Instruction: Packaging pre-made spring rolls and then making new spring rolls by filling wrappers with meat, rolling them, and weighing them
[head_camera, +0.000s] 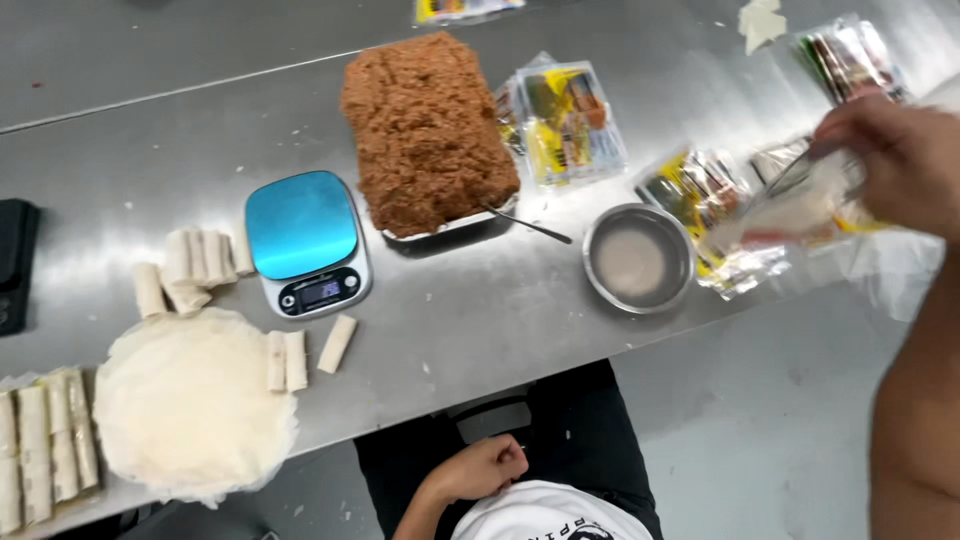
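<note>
My right hand (895, 150) is raised over the right end of the steel table (480, 320), closed on a clear plastic packet (790, 210) that is blurred. The packet hangs just right of a small metal bowl (638, 258) of pale liquid. Curled loosely, my left hand (480, 468) rests on my lap below the table edge and holds nothing. A heap of brown minced filling (430, 120) fills a tray at the table's middle, with a spoon (525, 225) lying at its near corner.
A blue kitchen scale (305, 240) stands left of the filling. A stack of round pale wrappers (190, 400) lies front left, with rolled pieces (200, 260) around it and more rolls (45, 440) at the left edge. Several printed packets (570, 120) lie toward the back right.
</note>
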